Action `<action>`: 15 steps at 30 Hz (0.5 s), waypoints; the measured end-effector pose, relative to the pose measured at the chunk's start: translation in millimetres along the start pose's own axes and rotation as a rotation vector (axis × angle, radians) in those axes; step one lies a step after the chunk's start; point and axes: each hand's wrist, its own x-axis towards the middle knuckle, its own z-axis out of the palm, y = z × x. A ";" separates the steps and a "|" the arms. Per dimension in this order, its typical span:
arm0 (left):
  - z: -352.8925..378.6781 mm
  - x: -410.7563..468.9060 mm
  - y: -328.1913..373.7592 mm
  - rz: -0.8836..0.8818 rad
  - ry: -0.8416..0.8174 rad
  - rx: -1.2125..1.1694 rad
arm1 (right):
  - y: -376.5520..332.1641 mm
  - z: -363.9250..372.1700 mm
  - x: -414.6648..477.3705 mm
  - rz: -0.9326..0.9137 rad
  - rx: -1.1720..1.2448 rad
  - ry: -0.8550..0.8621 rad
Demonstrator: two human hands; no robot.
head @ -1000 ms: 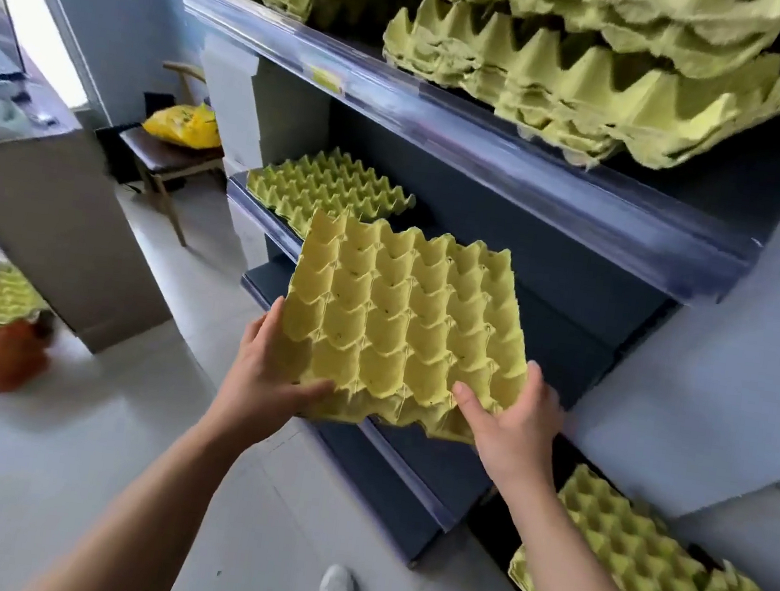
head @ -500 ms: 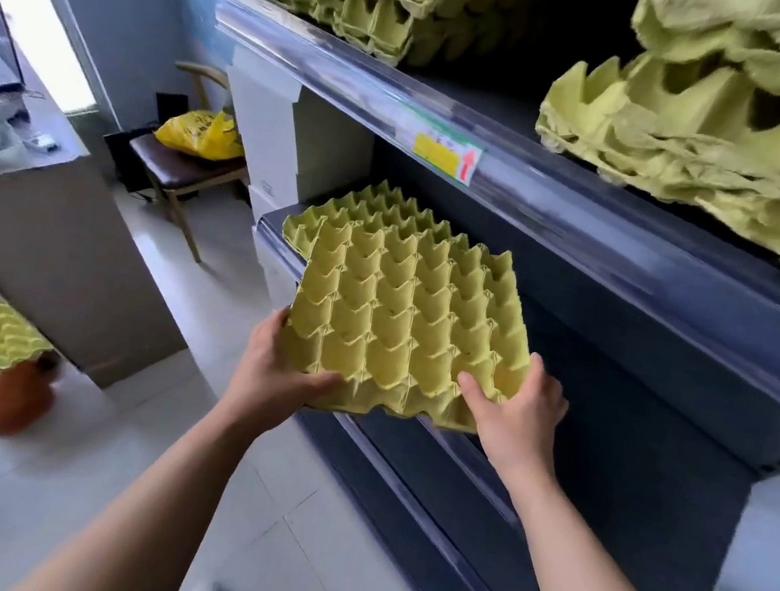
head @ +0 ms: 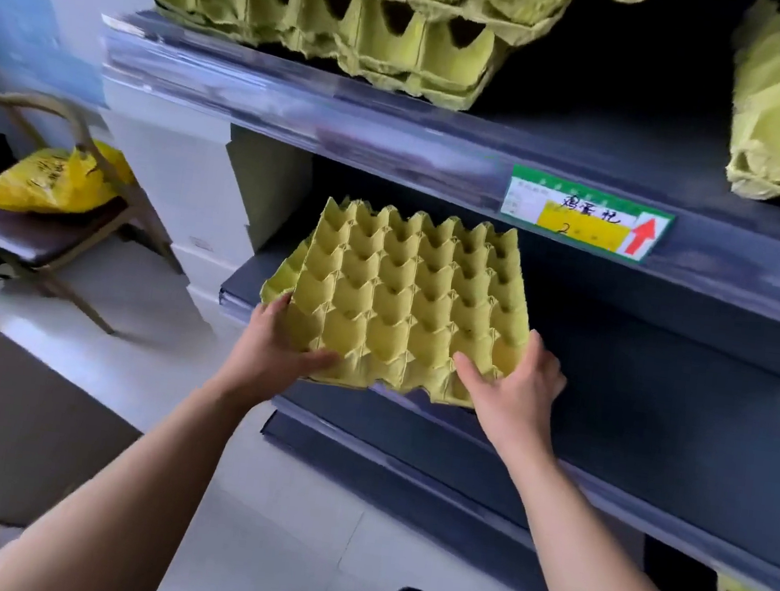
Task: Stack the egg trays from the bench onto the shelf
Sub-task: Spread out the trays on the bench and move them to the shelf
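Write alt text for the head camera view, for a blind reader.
A left hand and a right hand grip the near corners of a yellow-green egg tray, holding it over another tray on a dark middle shelf. Stacks of trays sit on the upper shelf, whose front edge carries a price label.
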 end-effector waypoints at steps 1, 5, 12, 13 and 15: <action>-3.5 12.8 -4.2 0.015 -0.021 -0.001 | -4.1 5.0 0.7 0.006 -0.007 0.013; -12.3 38.0 9.1 0.076 -0.042 0.013 | -14.8 23.9 10.0 0.058 -0.011 0.025; -5.4 73.2 11.3 0.094 -0.057 0.023 | -17.1 49.8 32.1 0.126 -0.041 0.017; -3.8 78.3 8.7 0.091 -0.051 0.034 | -17.0 53.2 33.5 0.128 -0.051 0.013; -1.5 85.6 6.0 0.092 -0.046 0.056 | -16.3 59.3 35.9 0.132 -0.074 0.013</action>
